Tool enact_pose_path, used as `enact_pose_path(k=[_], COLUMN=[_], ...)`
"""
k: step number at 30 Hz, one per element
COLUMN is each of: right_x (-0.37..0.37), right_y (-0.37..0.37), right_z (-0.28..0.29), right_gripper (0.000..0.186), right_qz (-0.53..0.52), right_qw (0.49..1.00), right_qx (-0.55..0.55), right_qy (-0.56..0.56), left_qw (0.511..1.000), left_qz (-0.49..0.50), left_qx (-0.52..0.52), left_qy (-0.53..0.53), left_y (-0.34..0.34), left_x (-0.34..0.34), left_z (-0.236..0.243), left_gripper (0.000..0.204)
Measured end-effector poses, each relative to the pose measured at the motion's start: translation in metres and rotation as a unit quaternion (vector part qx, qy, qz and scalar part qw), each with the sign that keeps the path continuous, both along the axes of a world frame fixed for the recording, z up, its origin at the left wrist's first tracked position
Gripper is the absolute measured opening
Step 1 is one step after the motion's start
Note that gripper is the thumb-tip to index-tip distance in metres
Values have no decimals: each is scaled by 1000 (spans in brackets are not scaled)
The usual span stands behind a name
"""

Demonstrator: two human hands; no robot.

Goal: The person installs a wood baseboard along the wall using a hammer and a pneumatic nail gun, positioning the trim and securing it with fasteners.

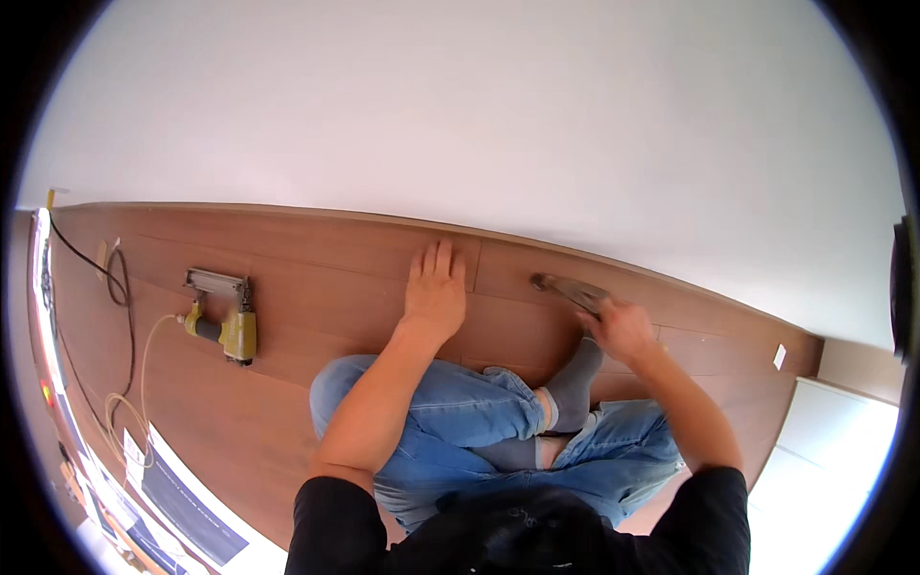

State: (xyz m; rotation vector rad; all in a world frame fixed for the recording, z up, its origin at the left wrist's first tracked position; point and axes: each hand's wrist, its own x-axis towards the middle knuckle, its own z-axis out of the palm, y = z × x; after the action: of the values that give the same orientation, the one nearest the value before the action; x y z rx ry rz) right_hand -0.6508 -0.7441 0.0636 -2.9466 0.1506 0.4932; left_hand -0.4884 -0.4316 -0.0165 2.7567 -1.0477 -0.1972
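My left hand (436,283) rests palm down on the wood-plank floor (364,287), its fingers extended toward the narrow wooden baseboard strip (517,236) along the white wall. My right hand (618,326) is closed round a hammer (570,287), held low over the floor just short of that strip, its head pointing left and slightly blurred. A yellow nail gun (235,331) with a pale air hose (153,335) lies on the floor to my left, out of reach of both hands' present grip. My crossed legs in jeans (470,412) are beneath my arms.
The white wall (460,115) spans the far side. Dark cables (125,292) and printed sheets (192,498) lie at the left. A white panelled block (829,460) stands at the lower right. A small white tag (780,356) is near the right end of the strip.
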Motion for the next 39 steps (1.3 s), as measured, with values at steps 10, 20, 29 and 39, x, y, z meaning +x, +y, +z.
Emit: enact_pose_path(k=[10,20,29,39], right_x=[67,76,70,40], right_y=[53,48,45,43], right_z=[-30,-19,-31,23], right_gripper=[44,38,34,42], right_qz=[46,12,26,-33], right_qw=[997,998,997,985], right_qx=[39,34,64,121], right_qy=[-42,54,-23,114], left_qw=[993,993,992,991], left_qz=[45,54,54,45], left_qx=[-85,-83,-93,-96], left_qy=[-70,-57,-72,-82], left_y=[-4,-11,-15,-13], left_x=[32,38,41,38], left_z=[27,33,39,27], left_gripper=[49,44,38,43])
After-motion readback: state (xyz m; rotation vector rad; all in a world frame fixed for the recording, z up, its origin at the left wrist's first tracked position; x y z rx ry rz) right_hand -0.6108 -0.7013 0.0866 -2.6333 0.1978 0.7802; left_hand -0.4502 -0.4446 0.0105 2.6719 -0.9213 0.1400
